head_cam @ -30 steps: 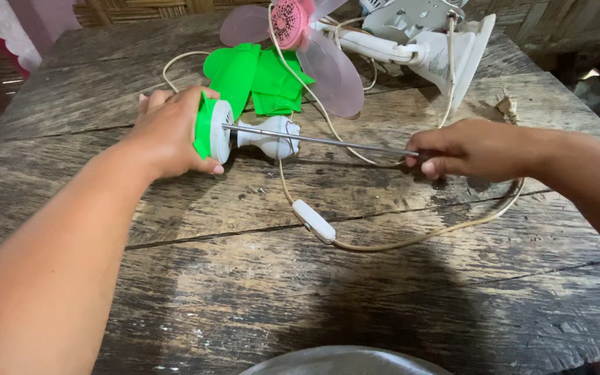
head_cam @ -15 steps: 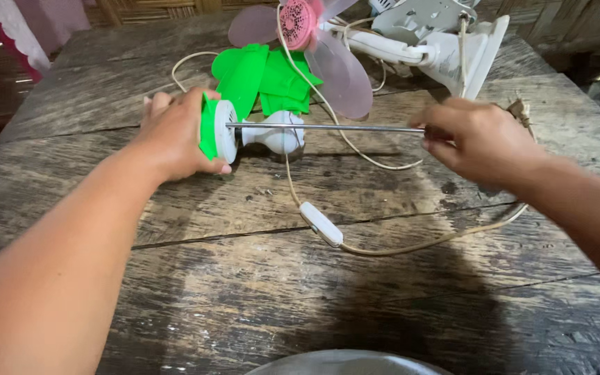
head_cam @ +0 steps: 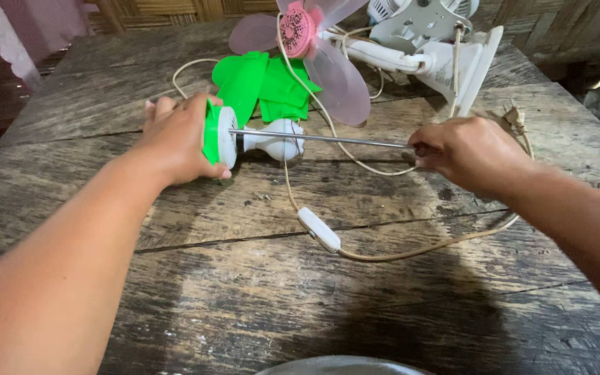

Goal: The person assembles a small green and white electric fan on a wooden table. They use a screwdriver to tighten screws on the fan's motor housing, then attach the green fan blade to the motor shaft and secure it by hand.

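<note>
On the worn wooden table (head_cam: 175, 292), the left hand (head_cam: 175, 142) wraps its fingers tight around the green-and-white fan motor (head_cam: 220, 135). From its face a long screwdriver (head_cam: 321, 139) runs level to the right, above the cream cord (head_cam: 411, 246) with its white inline switch (head_cam: 319, 229). At the far end, the right hand (head_cam: 470, 153) grips the handle, fingers curled shut.
</note>
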